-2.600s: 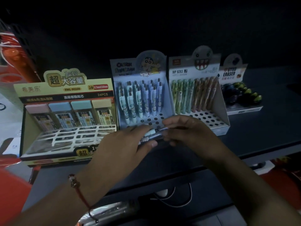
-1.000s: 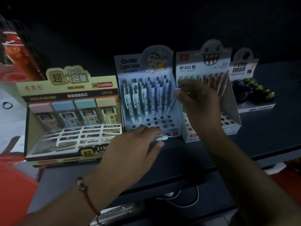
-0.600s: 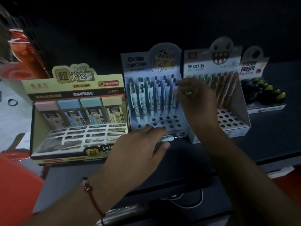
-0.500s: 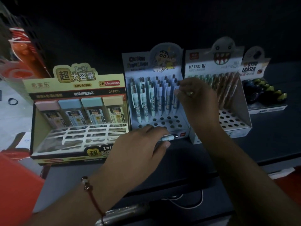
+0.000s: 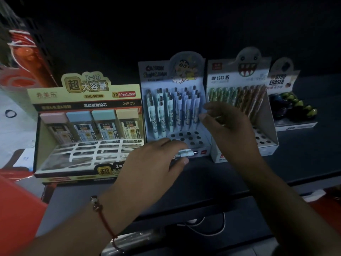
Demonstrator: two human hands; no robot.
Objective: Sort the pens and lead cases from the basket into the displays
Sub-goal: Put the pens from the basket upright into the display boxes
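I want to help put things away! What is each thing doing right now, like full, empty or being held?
Blue cartoon pen display: back rows filled, front holes empty.
Grey monster-face pen display: pens standing at back, front holes empty.
Yellow lead-case display: four cases in back row, front slots empty.
Left hand: grip holds light blue pens.
Right hand: open, holding nothing.

I see four display boxes (image 5: pixel 241 84) in a row, four lead cases (image 5: pixel 81 126) in the leftmost box, and my two hands; the standing pens (image 5: pixel 177 109) overlap beyond counting.
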